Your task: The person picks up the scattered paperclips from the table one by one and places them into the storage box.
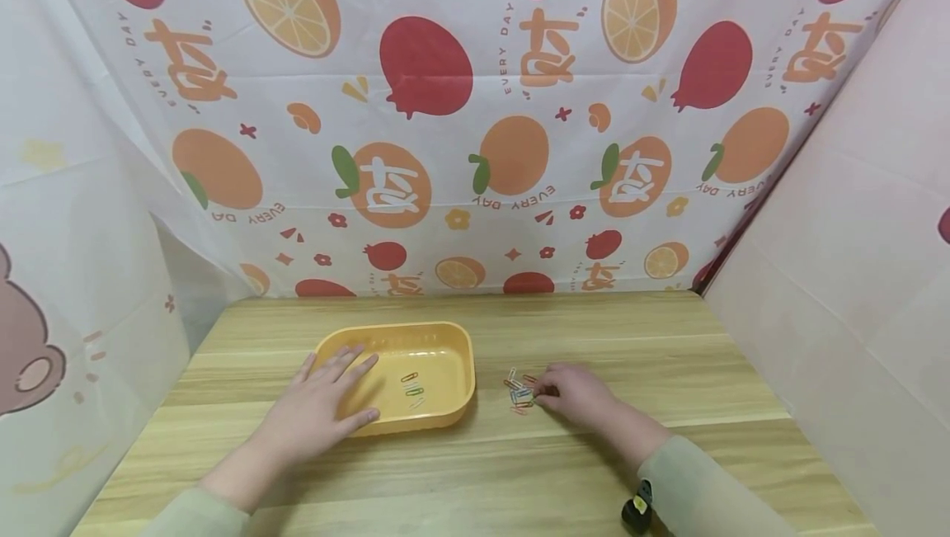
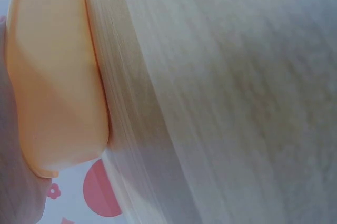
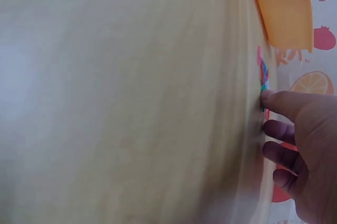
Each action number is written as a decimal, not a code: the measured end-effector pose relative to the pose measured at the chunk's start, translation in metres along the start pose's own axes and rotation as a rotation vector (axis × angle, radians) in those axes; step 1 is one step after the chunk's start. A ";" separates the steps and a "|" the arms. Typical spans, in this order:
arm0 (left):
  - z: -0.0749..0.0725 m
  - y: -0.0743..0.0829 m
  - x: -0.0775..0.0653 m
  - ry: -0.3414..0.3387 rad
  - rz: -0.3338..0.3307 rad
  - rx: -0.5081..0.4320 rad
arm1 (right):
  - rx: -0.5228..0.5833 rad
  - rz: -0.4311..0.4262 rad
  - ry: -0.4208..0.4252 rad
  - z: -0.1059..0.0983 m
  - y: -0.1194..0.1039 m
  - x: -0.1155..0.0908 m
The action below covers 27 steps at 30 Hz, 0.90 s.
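A yellow tray [image 1: 453, 415] sits on the table with a few paper clips [image 1: 412, 389] on its floor, one of them green and one orange. My left hand [image 1: 315, 405] lies over the tray's left side, its fingers spread and reaching past the rim. To the right of the tray is a small loose pile of coloured paper clips [image 1: 519, 393]. At the pile's right edge my right hand [image 1: 575, 393] pinches a green paper clip [image 1: 535, 400] between thumb and forefinger; the other fingers are bent, as the right wrist view shows. The fingertips partly hide that clip.
The wooden table [image 1: 460, 479] meets a fruit-printed curtain [image 1: 512, 215] at the back, with pale cloth at both sides. A small black object [image 1: 636, 512] is by the right sleeve near the front. The tray's wall stands between the pile and the clips inside.
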<state>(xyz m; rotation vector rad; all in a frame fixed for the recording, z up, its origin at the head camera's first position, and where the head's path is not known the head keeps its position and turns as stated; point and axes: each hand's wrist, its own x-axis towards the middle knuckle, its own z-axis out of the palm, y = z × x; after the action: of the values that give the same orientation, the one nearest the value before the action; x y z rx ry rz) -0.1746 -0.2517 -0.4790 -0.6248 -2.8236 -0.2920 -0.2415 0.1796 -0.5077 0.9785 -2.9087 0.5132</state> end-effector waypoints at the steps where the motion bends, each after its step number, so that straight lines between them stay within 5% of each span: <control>1: 0.000 0.000 0.000 0.000 0.000 0.001 | -0.001 0.004 -0.012 -0.001 0.000 0.001; 14: -0.001 0.000 0.000 0.007 0.005 -0.002 | 0.158 0.105 -0.153 -0.011 -0.005 0.010; 27: -0.004 0.003 0.000 0.007 0.002 -0.012 | 0.156 0.132 -0.167 -0.009 -0.006 0.013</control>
<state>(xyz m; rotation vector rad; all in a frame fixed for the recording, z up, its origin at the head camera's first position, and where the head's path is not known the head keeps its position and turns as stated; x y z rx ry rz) -0.1722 -0.2503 -0.4744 -0.6283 -2.8159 -0.3108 -0.2490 0.1705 -0.4957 0.8886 -3.1388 0.7070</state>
